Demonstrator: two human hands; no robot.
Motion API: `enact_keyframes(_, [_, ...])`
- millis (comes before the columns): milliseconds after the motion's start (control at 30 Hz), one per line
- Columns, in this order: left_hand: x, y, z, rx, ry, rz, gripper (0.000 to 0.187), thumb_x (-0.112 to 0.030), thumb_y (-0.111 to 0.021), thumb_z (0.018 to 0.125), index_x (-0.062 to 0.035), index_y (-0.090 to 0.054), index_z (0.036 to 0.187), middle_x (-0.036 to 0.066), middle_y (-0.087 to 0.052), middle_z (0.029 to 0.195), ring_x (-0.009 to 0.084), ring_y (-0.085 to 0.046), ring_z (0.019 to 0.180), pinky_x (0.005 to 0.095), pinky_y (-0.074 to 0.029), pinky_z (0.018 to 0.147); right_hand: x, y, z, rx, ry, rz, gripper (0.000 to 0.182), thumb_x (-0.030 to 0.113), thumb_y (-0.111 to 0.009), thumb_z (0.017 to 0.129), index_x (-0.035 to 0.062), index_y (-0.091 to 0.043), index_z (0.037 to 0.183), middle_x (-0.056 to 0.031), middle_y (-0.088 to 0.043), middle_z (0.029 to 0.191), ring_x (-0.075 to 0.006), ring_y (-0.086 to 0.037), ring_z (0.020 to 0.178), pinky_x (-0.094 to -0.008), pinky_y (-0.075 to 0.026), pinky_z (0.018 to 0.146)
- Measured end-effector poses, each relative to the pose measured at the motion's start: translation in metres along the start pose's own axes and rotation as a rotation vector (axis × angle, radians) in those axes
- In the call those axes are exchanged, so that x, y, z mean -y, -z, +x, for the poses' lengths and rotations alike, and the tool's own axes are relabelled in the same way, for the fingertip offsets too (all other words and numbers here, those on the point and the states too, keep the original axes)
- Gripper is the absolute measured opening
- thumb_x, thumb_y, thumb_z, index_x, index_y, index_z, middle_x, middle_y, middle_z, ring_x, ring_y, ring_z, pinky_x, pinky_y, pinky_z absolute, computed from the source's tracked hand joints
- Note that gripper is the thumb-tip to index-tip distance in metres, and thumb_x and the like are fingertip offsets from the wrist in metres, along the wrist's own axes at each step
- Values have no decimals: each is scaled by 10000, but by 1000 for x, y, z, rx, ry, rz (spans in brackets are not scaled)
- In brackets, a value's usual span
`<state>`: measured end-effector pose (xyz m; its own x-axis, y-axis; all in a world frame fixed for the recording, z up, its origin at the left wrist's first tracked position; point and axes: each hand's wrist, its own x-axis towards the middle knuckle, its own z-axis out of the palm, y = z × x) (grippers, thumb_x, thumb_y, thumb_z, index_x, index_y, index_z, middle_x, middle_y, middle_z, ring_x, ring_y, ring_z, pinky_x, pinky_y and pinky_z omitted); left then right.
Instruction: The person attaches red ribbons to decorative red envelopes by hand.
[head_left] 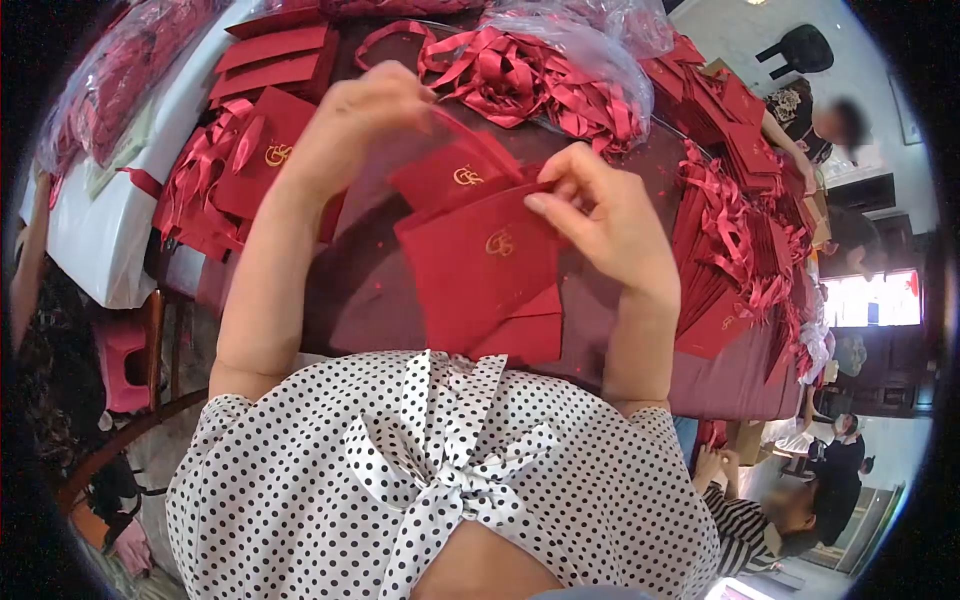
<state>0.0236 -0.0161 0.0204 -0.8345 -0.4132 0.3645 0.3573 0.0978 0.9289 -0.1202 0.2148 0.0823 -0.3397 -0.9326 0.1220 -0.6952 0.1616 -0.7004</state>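
Note:
My right hand (pixel 605 215) pinches the top right corner of a red paper bag (pixel 480 275) with a gold emblem. Behind it, another red bag (pixel 440 175) with the same emblem lies partly covered. My left hand (pixel 370 115), somewhat blurred, is raised to the upper left of the bags, its fingers closed. From its fingertips a red ribbon (pixel 480 135) runs down toward the top edge of the bags. More red card (pixel 530 330) shows under the front bag, close to my body.
A heap of red ribbons (pixel 530 80) lies at the back beside clear plastic. Red bags (pixel 240 190) are piled on the left, with beribboned bags (pixel 735 240) on the right. Other people sit at the right, including one in a striped sleeve (pixel 740 525).

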Motion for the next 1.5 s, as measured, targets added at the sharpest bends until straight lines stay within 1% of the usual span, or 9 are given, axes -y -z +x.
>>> enact_keyframes(167, [12, -31, -9, -103, -8, 288, 463, -261, -578, 933, -20, -418, 1295, 68, -536, 1093, 127, -500, 994, 287, -424, 867, -5, 4, 2, -49, 46, 29, 181, 115, -693, 823, 25, -572, 924, 8, -545, 660, -34, -474, 582, -204, -387, 531])
enact_keyframes(233, [-9, -40, -9, -200, -52, 198, 395, -282, -573, 935, -29, -472, 1220, 51, -535, 1091, 125, -498, 981, 279, -410, 881, -11, 2, 7, -56, 66, -16, 220, 154, -681, 823, 15, -560, 944, -74, -587, 647, -127, -558, 552, -272, -439, 526])
enact_keyframes(333, [-26, -31, -13, 291, -218, 500, 253, -249, -646, 856, -27, -591, 964, 69, -533, 1020, 207, -466, 991, 320, -381, 898, -17, 2, 10, -74, 10, 2, 219, 157, -678, 824, 13, -562, 941, -78, -597, 656, -139, -565, 559, -283, -441, 531])
enact_keyframes(633, [5, -34, -14, 97, 180, 370, 250, -138, -720, 768, 29, -569, 878, 58, -522, 912, 165, -504, 894, 297, -424, 806, -35, 37, 2, 30, -94, 91, 451, 72, -636, 821, 99, -470, 1239, -45, -618, 741, -104, -601, 660, -257, -465, 597])
enact_keyframes(833, [4, -38, -13, 41, 266, 238, 238, -60, -730, 757, -8, -541, 891, 12, -526, 878, 91, -514, 834, 246, -448, 748, -26, 74, -35, 30, 151, 534, 107, 33, -618, 817, -4, -600, 916, -68, -612, 770, -104, -575, 630, -213, -430, 537])
enact_keyframes(967, [7, -40, -12, 19, 437, -48, 283, -33, -739, 706, -78, -500, 851, -52, -502, 912, 67, -476, 916, 219, -366, 847, -49, 77, -32, 134, 611, 824, 354, 267, -697, 818, -75, -621, 871, -149, -606, 684, -180, -586, 529, -268, -461, 463])
enact_keyframes(1100, [10, -40, -12, 40, 312, 35, 292, -33, -750, 707, -82, -498, 846, -50, -504, 933, 71, -471, 942, 230, -357, 869, -28, 63, -38, -53, 505, 895, 445, 324, -715, 803, -95, -628, 926, -165, -637, 718, -202, -620, 560, -281, -511, 515])
enact_keyframes(1300, [19, -43, -11, 19, 139, 192, 184, -123, -700, 826, -25, -546, 850, -1, -499, 943, 97, -479, 916, 235, -393, 827, -5, 57, -32, -334, 180, 454, 143, 5, -662, 814, -46, -659, 948, -125, -684, 820, -178, -659, 728, -277, -532, 683])
enact_keyframes(1500, [25, -43, -11, 0, 154, 226, 209, -222, -560, 934, -16, -527, 927, -3, -481, 923, 98, -431, 889, 227, -349, 808, 5, 22, -9, -622, 276, -330, 110, 71, -730, 745, 40, -649, 812, -88, -555, 834, -220, -556, 734, -303, -457, 643])
